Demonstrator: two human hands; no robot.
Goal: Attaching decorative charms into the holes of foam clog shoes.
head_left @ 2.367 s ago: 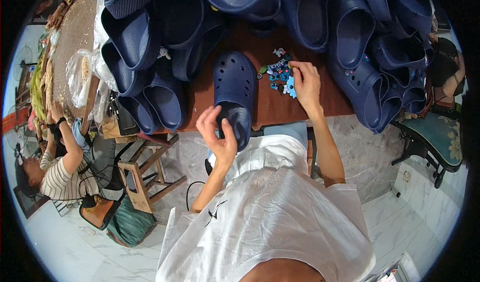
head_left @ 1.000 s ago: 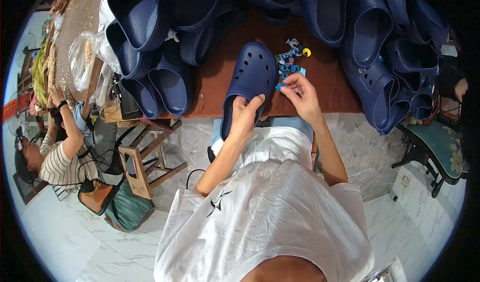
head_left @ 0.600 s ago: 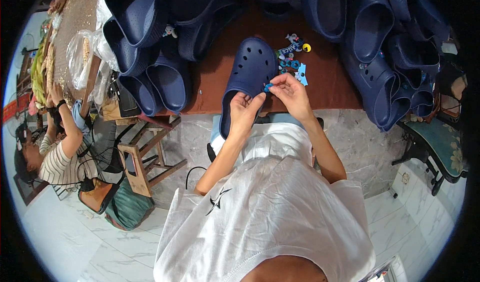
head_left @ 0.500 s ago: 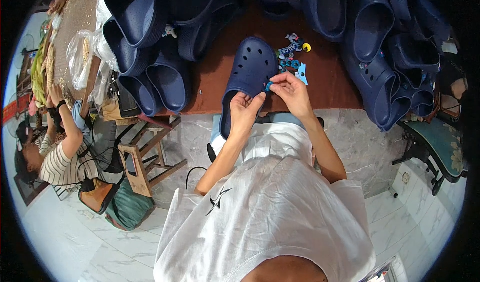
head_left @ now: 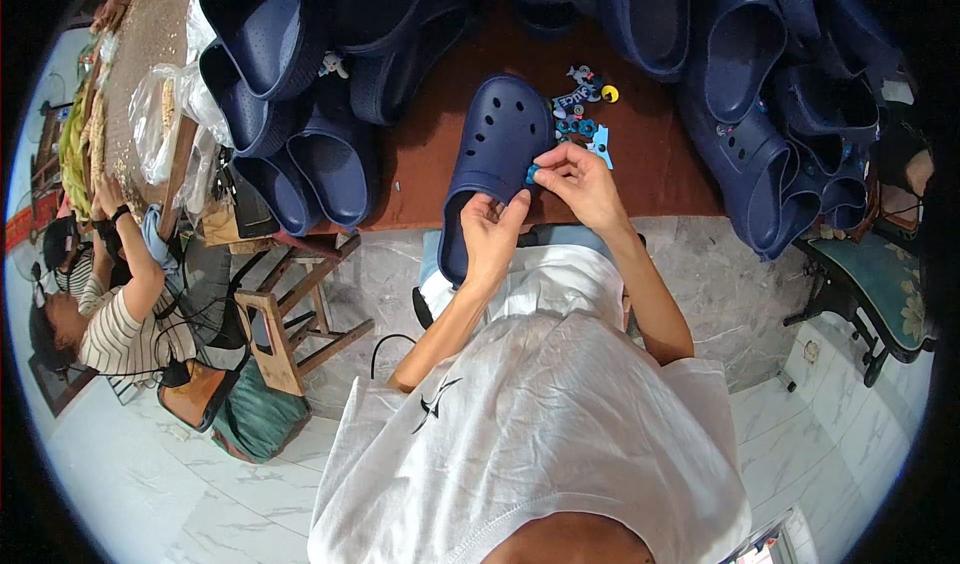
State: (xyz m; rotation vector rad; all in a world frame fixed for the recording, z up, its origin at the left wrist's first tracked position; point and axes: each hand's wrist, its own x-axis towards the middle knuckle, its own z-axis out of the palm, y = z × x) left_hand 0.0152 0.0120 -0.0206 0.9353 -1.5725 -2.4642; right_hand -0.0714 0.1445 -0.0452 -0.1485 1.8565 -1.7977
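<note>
A navy blue clog [head_left: 497, 129] with round holes in its upper lies at the table's near edge, toe pointing away from me. My left hand [head_left: 492, 229] grips the clog at its opening, with the fingers inside and the thumb on the side rim. In a pinch, my right hand [head_left: 580, 186] holds a small blue shoe charm [head_left: 532, 173] against the right side of the clog's upper. Whether the charm sits in a hole is hidden by the fingers. Beyond that hand lies a small group of colourful shoe charms [head_left: 575, 99], with a light blue one [head_left: 600, 146] nearest it.
More navy clogs [head_left: 335, 169] are piled along the left and far sides, and others [head_left: 742, 164] on the right. The brown table [head_left: 420, 164] ends just before my lap. Left of me stand a wooden stool [head_left: 290, 314] and a seated person [head_left: 130, 304] handling corn.
My right hand has shifted slightly left, bringing the blue charm against the side of the clog. The left hand keeps its grip, its fingers tucked a little further into the opening.
</note>
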